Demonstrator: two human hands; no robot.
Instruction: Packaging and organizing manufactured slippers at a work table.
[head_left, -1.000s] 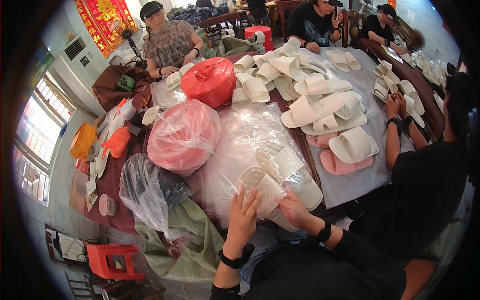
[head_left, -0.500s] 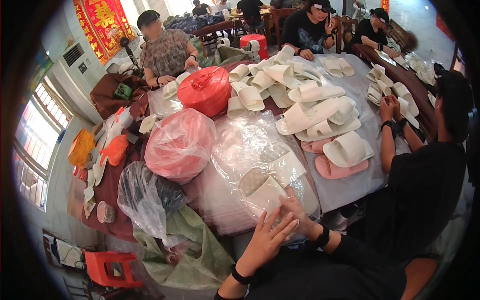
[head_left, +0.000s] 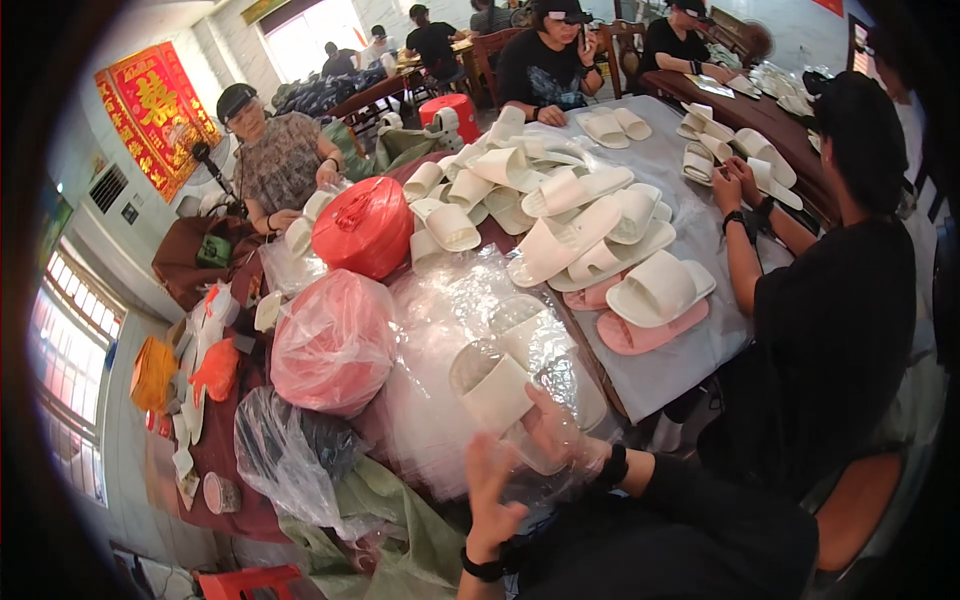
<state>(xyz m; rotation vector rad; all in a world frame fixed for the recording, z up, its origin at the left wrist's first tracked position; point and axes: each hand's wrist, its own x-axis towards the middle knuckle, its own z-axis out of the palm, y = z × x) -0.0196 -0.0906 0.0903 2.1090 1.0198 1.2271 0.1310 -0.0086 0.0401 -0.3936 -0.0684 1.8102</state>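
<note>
A pair of cream slippers [head_left: 497, 392] lies inside a clear plastic bag [head_left: 568, 362] on top of a stack of flat clear bags [head_left: 425, 345]. My right hand [head_left: 552, 428] is at the near end of this pair, its fingers against the slippers and clear film around the hand. To its left my left hand [head_left: 490, 500] is raised, fingers apart and smeared by motion, with nothing in it. Beyond the bagged pair, cream slippers [head_left: 570, 235] are heaped on the table, and a pink slipper [head_left: 655, 325] lies below a cream one.
A red twine roll [head_left: 362, 228] and a film-wrapped pink roll [head_left: 333, 342] stand left. A green sack [head_left: 395, 510] hangs at the near edge. A co-worker [head_left: 835, 290] handles slippers at right; another person [head_left: 275, 155] works far left. A red stool [head_left: 250, 583] stands lower left.
My left hand has drawn away from the right hand, toward me and left. My right hand stays at the bagged slippers. The whole view has turned a little.
</note>
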